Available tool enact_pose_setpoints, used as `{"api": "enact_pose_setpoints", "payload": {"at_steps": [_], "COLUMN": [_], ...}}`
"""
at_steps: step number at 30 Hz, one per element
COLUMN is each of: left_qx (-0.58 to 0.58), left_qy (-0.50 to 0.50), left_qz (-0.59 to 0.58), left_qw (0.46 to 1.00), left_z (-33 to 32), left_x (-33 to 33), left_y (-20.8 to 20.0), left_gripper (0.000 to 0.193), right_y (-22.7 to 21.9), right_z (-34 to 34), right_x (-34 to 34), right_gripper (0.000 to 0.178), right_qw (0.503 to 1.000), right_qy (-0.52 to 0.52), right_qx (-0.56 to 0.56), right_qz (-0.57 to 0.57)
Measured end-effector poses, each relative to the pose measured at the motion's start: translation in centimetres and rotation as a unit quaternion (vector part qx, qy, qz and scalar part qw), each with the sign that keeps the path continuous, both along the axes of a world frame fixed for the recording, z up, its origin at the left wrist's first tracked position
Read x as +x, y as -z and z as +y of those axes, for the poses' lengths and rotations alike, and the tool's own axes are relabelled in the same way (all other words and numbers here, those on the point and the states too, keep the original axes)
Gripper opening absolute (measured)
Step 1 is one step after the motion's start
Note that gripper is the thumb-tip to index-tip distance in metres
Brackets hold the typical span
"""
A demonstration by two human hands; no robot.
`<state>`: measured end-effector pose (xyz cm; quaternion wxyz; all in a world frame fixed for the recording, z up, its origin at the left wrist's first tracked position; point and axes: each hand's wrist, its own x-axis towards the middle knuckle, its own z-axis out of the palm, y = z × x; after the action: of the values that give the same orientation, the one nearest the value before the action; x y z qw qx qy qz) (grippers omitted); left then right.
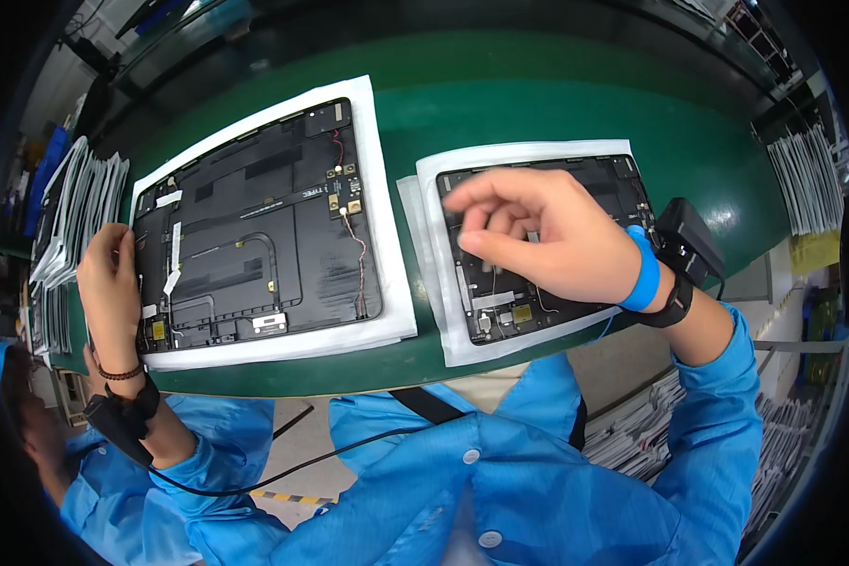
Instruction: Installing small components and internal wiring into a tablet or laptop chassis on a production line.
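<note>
A large black device back cover (236,208), fitted with cables, small boards and white tape strips, lies on a white foam sheet (391,274) at the left. My left hand (111,283) is at its left edge, with bent fingers closed against that edge; the fingertips are partly hidden. Over a second black back cover (599,174) at the right, my right hand (547,231) hovers with loosely curved fingers. Its thumb and forefinger are apart, and nothing shows between them. That hand hides much of this cover, which lies on another white foam sheet (519,151).
Both covers rest on a green table (500,104). Stacks of white sheets (85,203) stand at the left, with more (807,179) at the far right. A black cable (321,457) runs from my left wrist. Another person's blue sleeve (113,491) is at the lower left.
</note>
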<state>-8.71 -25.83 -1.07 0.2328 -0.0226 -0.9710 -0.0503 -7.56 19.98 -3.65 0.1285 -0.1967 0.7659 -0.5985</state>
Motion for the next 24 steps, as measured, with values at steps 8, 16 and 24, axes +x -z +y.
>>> {"api": "enact_pose_setpoints", "payload": {"at_steps": [8, 16, 24], "left_qx": [0.037, 0.003, -0.002], "left_qy": [-0.031, -0.057, -0.044], "left_qz": [-0.025, -0.042, -0.013], "left_qw": [0.998, 0.997, 0.999], "left_z": [-2.6, -1.3, -2.2], "left_x": [-0.6, -0.5, -0.4], "left_y": [0.7, -0.2, 0.6], "left_gripper": [0.021, 0.022, 0.021], "right_y": [1.3, 1.9, 0.7], "right_z": [1.5, 1.0, -1.9], "right_x": [1.2, 1.2, 1.4], "right_gripper": [0.010, 0.006, 0.007], "right_qw": [0.981, 0.975, 0.993], "right_qy": [-0.076, -0.094, -0.084], "right_qx": [0.154, 0.145, 0.012], "right_qz": [0.094, 0.141, 0.078]}}
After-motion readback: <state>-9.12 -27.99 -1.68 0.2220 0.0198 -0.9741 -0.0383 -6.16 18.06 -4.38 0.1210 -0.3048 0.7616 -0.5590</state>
